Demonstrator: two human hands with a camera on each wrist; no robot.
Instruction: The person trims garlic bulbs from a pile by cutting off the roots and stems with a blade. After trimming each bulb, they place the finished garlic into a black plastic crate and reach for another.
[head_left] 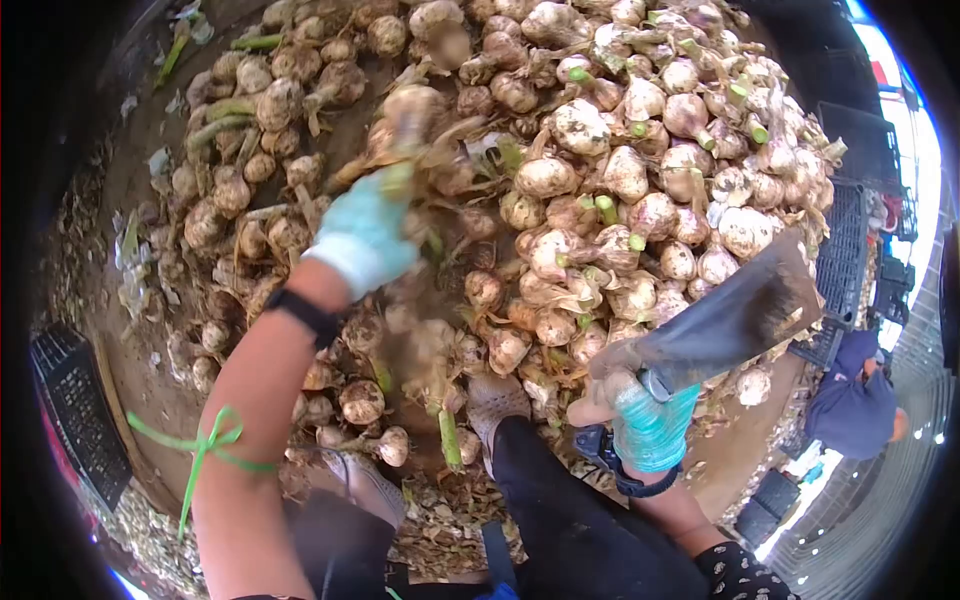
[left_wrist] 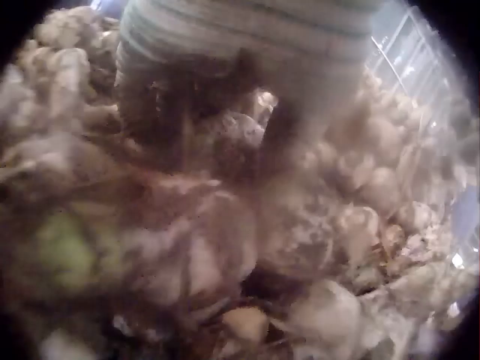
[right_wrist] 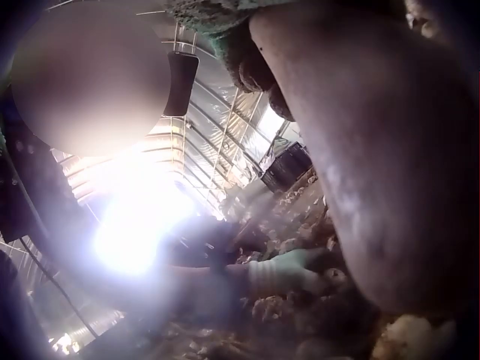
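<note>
My left hand (head_left: 365,235), in a pale teal glove, is blurred over the heap at upper centre. Its fingers curl at a garlic stem (head_left: 397,180) with a blurred bulb (head_left: 413,105) beyond it. The left wrist view shows the gloved fingers (left_wrist: 247,45) pointing down among bulbs, their tips in shadow. At lower right, my right hand (head_left: 652,420), in a teal glove, grips a wide, dirty metal blade (head_left: 730,320) by its handle end. The blade (right_wrist: 375,150) fills the right side of the right wrist view. Piled garlic (head_left: 625,175) lies beyond it.
Loose garlic (head_left: 280,105) covers the ground on the left. Black crates stand at far left (head_left: 80,410) and right (head_left: 842,255). A person in dark clothing (head_left: 850,400) is at the right. My shoes (head_left: 495,405) are among bulbs and dry skins.
</note>
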